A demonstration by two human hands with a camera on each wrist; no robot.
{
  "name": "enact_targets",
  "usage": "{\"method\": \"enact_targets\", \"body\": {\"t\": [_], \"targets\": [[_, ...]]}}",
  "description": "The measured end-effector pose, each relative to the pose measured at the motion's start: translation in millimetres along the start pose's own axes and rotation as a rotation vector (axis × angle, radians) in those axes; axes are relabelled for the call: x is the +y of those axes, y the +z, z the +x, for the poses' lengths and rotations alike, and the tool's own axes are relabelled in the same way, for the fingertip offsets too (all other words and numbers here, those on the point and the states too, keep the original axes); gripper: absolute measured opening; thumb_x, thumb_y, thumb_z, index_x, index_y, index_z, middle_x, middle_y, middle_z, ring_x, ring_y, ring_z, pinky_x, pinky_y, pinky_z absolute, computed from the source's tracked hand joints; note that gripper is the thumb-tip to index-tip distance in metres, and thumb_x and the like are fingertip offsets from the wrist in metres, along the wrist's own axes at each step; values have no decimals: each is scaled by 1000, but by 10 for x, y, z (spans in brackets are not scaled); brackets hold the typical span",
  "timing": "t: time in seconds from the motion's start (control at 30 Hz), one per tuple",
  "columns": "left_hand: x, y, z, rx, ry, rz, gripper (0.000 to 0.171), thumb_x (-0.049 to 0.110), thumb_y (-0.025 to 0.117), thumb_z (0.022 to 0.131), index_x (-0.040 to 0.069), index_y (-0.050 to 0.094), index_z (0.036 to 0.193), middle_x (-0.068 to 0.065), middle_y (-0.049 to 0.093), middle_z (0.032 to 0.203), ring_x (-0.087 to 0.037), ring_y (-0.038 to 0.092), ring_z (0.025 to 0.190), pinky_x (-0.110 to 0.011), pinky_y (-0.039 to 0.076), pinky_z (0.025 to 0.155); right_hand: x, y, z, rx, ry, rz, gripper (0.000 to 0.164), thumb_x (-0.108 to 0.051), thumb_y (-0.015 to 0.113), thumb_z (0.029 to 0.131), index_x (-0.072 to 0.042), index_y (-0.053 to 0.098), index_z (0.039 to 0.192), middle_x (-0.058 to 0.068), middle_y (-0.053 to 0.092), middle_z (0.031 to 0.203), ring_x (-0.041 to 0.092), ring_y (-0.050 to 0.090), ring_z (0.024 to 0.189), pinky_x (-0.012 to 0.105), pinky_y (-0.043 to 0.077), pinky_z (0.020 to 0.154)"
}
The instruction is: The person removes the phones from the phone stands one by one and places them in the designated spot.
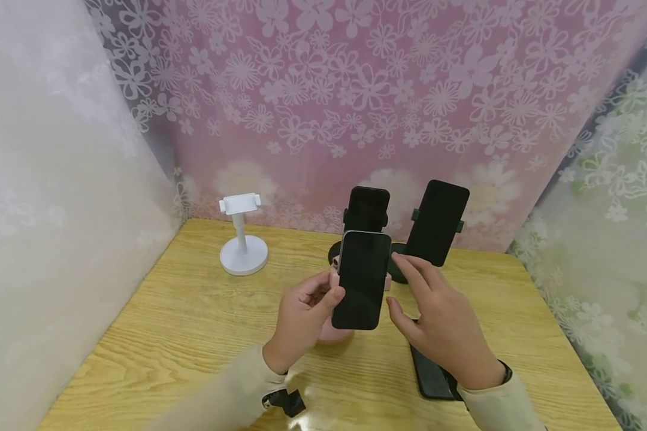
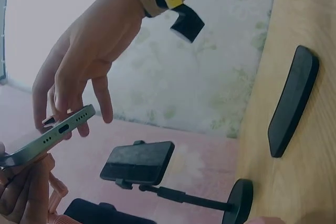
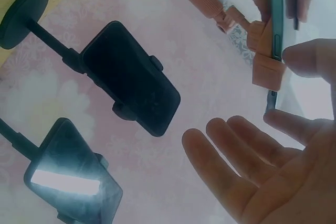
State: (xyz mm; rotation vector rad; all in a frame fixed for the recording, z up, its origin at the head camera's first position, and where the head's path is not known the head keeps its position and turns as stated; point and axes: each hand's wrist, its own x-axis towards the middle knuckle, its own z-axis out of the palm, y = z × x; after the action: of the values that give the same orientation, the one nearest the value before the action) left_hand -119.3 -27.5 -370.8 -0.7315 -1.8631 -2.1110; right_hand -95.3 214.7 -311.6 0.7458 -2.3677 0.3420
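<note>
A dark-screened smartphone (image 1: 362, 281) stands upright in the clamp of a pink phone stand, whose round base (image 1: 335, 335) shows partly below it. With the thumb on the screen's left edge and curled fingers behind at the clamp, my left hand (image 1: 302, 317) grips the phone. At the phone's right side, my right hand (image 1: 444, 317) has its fingers spread loosely. In the right wrist view, thumb and a finger of that hand lie right at the phone's edge, near the pink clamp (image 3: 268, 72). The phone's bottom edge (image 2: 52, 135) with its port faces the left wrist camera.
Behind stand two dark phone stands, one holding a black phone (image 1: 369, 206), the other a larger black phone (image 1: 437, 222). At the back left is a white phone stand (image 1: 242, 254). Another black phone (image 1: 431, 374) lies on the wooden table (image 1: 194, 335) under my right forearm.
</note>
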Motion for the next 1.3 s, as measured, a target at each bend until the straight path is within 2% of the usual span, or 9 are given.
{"method": "enact_targets", "body": {"t": [0.17,0.4,0.57,0.7,0.83,0.97,1.13,1.3], "targets": [[-28,66,-83,-15,-10,-20,33,17,69,102,-1,69,129,-16,73,110,-12,67,92,-24,56,78,3,24,-16,0,33,-1,72,-22,71,89,-8,45,155,16,59,135,12,48,64,22,38,47],[-72,82,-149,-16,-56,-74,31,15,70,101,0,70,127,-16,73,109,-10,66,90,-22,55,76,-7,53,-44,-10,45,2,61,-34,56,97,-6,49,151,16,61,129,13,50,63,23,39,47],[-114,97,-193,-30,-73,-98,32,17,70,101,1,70,129,-15,73,109,-9,65,88,-20,53,74,-8,69,-72,-20,50,-7,58,-28,64,90,-3,57,142,16,65,123,20,60,74,27,46,49],[-153,100,-237,-40,-87,-114,30,16,70,101,0,70,126,-15,72,108,-8,65,88,-21,53,74,-3,92,-95,-40,56,-13,56,-24,69,87,-1,60,138,16,65,120,18,57,72,25,45,48],[-175,112,-263,-52,-108,-115,24,16,70,101,0,72,118,-10,71,105,-9,65,89,-22,54,78,7,112,-133,-45,36,-19,46,-21,69,85,-1,66,126,14,66,116,19,61,75,27,48,49],[-187,123,-282,-59,-126,-110,22,15,69,101,0,71,117,-7,70,103,-9,64,87,-21,54,78,5,120,-170,-50,9,-21,36,-18,71,83,-3,71,115,11,68,111,21,66,83,31,54,53],[-214,122,-291,-60,-122,-111,23,15,68,102,0,70,119,-8,70,103,-8,63,84,-21,53,74,-6,136,-195,-47,5,-7,31,-18,68,85,-5,71,113,8,68,110,18,65,82,28,52,52],[-230,103,-307,-71,-127,-106,25,16,66,103,-2,70,121,-11,71,104,-8,63,84,-22,53,75,-31,151,-219,-48,21,-1,23,-18,68,85,-7,70,106,5,66,103,13,57,75,26,48,51]]}}
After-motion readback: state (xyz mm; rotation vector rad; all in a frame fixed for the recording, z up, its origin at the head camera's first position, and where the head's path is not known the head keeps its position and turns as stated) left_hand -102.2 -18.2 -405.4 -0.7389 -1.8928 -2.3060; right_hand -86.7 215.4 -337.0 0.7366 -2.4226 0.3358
